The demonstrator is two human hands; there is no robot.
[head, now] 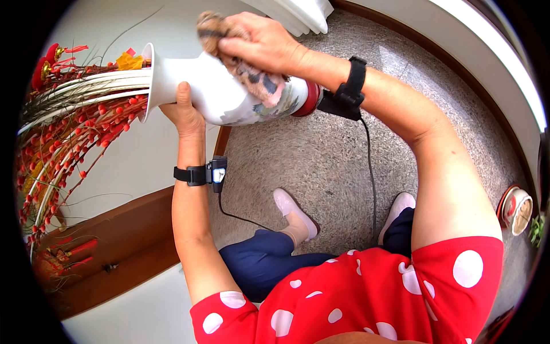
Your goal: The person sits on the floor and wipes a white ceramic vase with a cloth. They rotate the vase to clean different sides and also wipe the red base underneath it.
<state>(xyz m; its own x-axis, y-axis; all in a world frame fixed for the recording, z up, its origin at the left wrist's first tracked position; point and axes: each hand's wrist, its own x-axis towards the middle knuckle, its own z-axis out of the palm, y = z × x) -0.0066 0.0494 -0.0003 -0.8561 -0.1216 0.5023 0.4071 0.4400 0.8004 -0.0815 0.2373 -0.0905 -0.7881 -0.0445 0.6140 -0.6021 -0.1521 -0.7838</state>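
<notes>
A white porcelain vase [210, 92] with a painted design runs crosswise in the head view, its flared mouth to the left and its foot on a red base [310, 99]. My left hand [187, 114] grips the vase's neck from the near side, thumb raised along it. In my right hand [266, 45] is a bunched, patterned plush cloth [253, 81], pressed against the vase's shoulder and body. Out of the mouth spread white stems and red-berried artificial branches [103, 116], with a yellow flower [130, 61] near the rim. Cloth and hand hide part of the painted side.
Speckled grey floor [331, 172] lies under my feet. A brown wooden ledge [142, 241] runs at lower left, below the branches. White pleated fabric [296, 15] hangs at the top. A small plant pot [515, 210] stands at right. Cables trail from both wrist straps.
</notes>
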